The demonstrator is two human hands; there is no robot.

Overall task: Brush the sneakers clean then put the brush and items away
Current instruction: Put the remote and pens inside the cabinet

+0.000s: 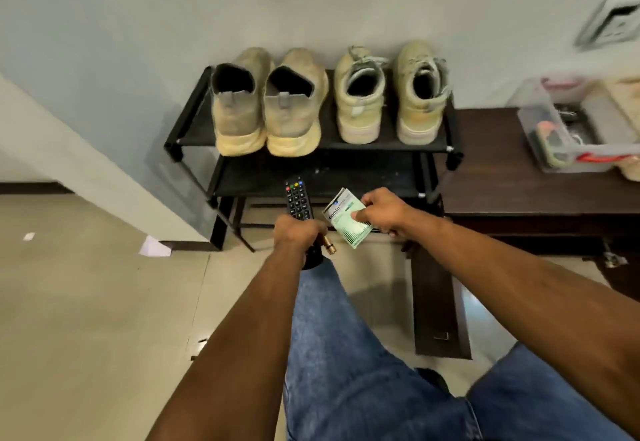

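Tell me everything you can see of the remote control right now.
The remote control is a slim black plastic handset with rows of small buttons and coloured keys near its far end. The left hand grips its lower half, so that part is hidden. It points away from the person toward the shoe rack, held in the air. A small brass-coloured cylinder sticks out of the same hand.

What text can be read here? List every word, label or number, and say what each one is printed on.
"comlin" as near as it reads: green-and-white box in the right hand.
Smaller print on that box: too blurred to read.
Button markings on the remote control in the left hand: too small to read.
Sneakers, clear bin: no readable text.
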